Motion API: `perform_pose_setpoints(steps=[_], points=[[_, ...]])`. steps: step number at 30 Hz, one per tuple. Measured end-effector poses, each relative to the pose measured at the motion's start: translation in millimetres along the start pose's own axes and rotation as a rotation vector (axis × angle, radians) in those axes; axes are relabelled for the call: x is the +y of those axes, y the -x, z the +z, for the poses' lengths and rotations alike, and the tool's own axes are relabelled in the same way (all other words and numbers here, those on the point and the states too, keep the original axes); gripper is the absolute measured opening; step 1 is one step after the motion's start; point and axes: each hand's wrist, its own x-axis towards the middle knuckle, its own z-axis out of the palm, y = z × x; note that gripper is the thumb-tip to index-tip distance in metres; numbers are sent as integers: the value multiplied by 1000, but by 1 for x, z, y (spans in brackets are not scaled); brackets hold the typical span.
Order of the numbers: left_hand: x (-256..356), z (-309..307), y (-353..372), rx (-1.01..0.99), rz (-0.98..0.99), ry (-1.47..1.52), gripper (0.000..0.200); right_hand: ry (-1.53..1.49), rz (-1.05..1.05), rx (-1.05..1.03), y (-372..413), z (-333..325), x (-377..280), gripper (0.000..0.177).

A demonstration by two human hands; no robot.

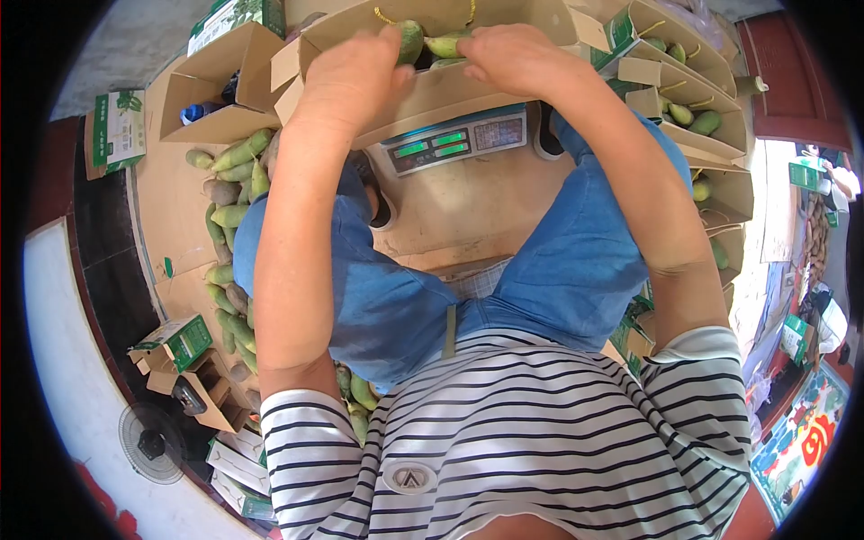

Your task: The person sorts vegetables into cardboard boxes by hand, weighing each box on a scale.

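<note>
An open cardboard box [441, 103] stands on the scale in front of me, with several green radishes inside it. My left hand [355, 76] is over the box's left part, slightly blurred, its fingers closed against one green radish [410, 41]. Across from it, my right hand [513, 58] has its fingers and thumb closed on the near end of another green radish [443, 44]. A yellow cord handle [472, 11] shows at the far wall of the box. Beneath the box, the digital scale [454, 141] shows lit green displays.
Loose green radishes [236, 166] lie heaped by my left leg. Boxes holding radishes, one [688, 112] among them, line the right side. A cardboard box [193, 90] with a blue-capped bottle [192, 114] stands at left. A fan [151, 443] is at lower left.
</note>
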Motion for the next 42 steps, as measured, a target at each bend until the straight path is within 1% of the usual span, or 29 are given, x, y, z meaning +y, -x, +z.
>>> perform_pose_setpoints(steps=[2, 5, 8, 11, 17, 23, 26, 29, 32, 34, 36, 42], points=[[0, 3, 2, -260, -27, -71, 34, 26, -6, -10, -1, 2, 0, 22], [0, 2, 7, -119, 49, -14, 36, 55, -2, -56, 0, -2, -4, 22], [4, -2, 7, -65, 31, 21, 35, 56, -13, -45, -1, -1, -3, 21], [3, 1, 6, -119, 24, -2, 34, 44, -7, -37, 0, -1, -4, 21], [4, 0, 6, -100, 38, -7, 34, 39, -3, -28, 0, 0, -4, 20], [3, 3, 7, -90, 51, 9, 33, 58, -73, 103, 4, 2, 0, 23], [2, 4, 7, -80, 66, 10, 33, 65, -45, 64, 1, 3, 0, 24], [6, -2, 6, -112, 77, -2, 33, 60, -51, 68, 3, 0, 0, 22], [10, -3, 4, -116, 72, 24, 34, 47, -28, 70, -6, 11, 5, 20], [13, -4, 5, -88, 83, 63, 36, 58, 10, -32, -5, 4, 0, 20], [15, -4, 4, -99, 85, 69, 38, 70, 25, -62, -5, 4, 0, 20], [22, -10, 6, -149, 46, 62, 40, 21, -7, -46, -3, 1, 0, 18]])
